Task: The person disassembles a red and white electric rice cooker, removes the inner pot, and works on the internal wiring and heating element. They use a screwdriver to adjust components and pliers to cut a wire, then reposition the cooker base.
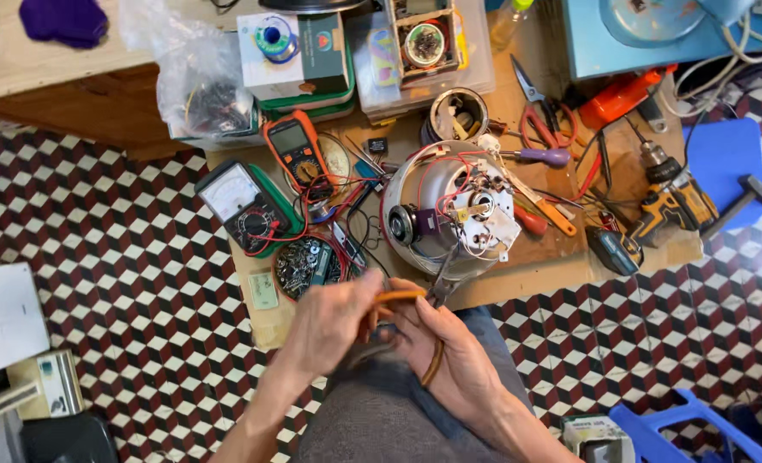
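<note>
**Both hands on orange-handled pliers at the bench edge**

Farthest left, a white box (2, 315) lies on the patterned floor tiles (141, 257). Next, on the low wooden board (561, 266), sit a green analogue multimeter (242, 204), an orange digital multimeter (296, 147) and a round tin of screws (308, 264). Just below the tin, the left hand (329, 321) curls its fingers tightly around one orange handle of the pliers (411, 313). The pliers sit above the person's lap, at the board's near edge, their metal nose pointing up towards the opened round appliance base (449, 210), whose red and white wires show. The right hand (449, 356) closes around the other handle, which curves down beneath its palm. Further right lie red scissors (542, 116) and a yellow cordless drill (674, 195), then a blue stool (724, 159).
</note>
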